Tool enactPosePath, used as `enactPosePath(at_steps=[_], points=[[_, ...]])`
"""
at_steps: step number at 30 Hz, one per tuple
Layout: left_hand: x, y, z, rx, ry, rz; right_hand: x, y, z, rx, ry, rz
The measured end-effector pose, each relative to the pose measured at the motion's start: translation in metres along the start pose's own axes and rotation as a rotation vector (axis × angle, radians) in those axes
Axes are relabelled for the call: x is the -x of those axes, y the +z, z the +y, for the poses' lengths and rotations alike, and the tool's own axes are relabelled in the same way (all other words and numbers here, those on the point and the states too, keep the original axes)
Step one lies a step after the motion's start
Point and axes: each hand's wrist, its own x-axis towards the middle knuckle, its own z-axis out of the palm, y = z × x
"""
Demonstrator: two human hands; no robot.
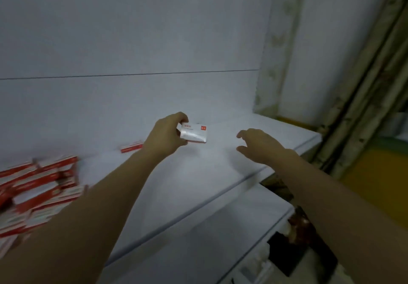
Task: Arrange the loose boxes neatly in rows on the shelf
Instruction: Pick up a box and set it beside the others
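Gripping one box [195, 132] in left hand [167, 133], fingers curled over its top edge, thumb under its left end. Held that white box with red marks, long side level, over back part of shelf [198, 184], toward right end; could not tell if touching the surface. Reached right hand [258, 144] in near right edge of shelf, apart from box, holding nothing, fingers spread wide and loosely bent, thumb set off below them. Logged pile [37, 186] of red-and-white boxes jumbled at left end of shelf, blurred, not in rows, partly hidden by left forearm. Logged lone box [131, 147] flat at back edge, against back panel [132, 40], just beside left wrist, apart from pile. Spotted lower shelf [220, 239] below front edge, curtain [364, 85] past right end.
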Motion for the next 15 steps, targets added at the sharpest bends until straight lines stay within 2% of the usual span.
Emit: enactPosePath(at_steps=[7,15], points=[[-0.031,0.081,0.062,0.203,0.163,-0.119,0.063,-0.018,0.09,0.083,0.268,-0.04],[-0.072,0.163,0.131,0.261,0.257,-0.18,0.081,-0.03,0.178,0.091,0.375,-0.053]])
